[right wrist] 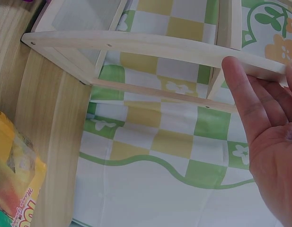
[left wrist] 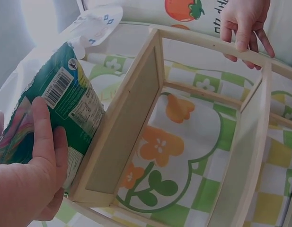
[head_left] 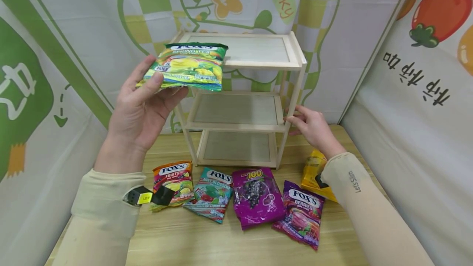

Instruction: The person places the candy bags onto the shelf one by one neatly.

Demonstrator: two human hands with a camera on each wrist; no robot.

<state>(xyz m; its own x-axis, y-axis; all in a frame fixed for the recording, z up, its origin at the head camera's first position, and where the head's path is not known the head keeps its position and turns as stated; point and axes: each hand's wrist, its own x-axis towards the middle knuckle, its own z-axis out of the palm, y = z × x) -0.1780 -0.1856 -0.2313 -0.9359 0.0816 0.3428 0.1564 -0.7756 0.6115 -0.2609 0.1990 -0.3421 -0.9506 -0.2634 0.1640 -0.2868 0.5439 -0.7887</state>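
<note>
Up at the front left of a wooden three-tier shelf (head_left: 242, 127), my left hand (head_left: 138, 110) holds a green and yellow Fox's candy bag (head_left: 188, 67), thumb on the front and fingers beneath. In the left wrist view the bag's green back (left wrist: 65, 104) with its barcode overlaps the edge of the top tier. On the other side, my right hand (head_left: 314, 128) holds the shelf's right front post (head_left: 293, 97) near the middle tier. Some of its fingers (left wrist: 252, 65) reach past the post to the inner side. All three tiers carry nothing.
Along the wooden table (head_left: 251, 247) in front of the shelf lie an orange Fox's bag (head_left: 173, 180), a teal one (head_left: 212, 194), a purple grape bag (head_left: 256, 196) and a dark purple Fox's berries bag (head_left: 301, 214). Under my right forearm is a yellow bag (head_left: 314, 171). Printed curtains (head_left: 402, 106) enclose the table.
</note>
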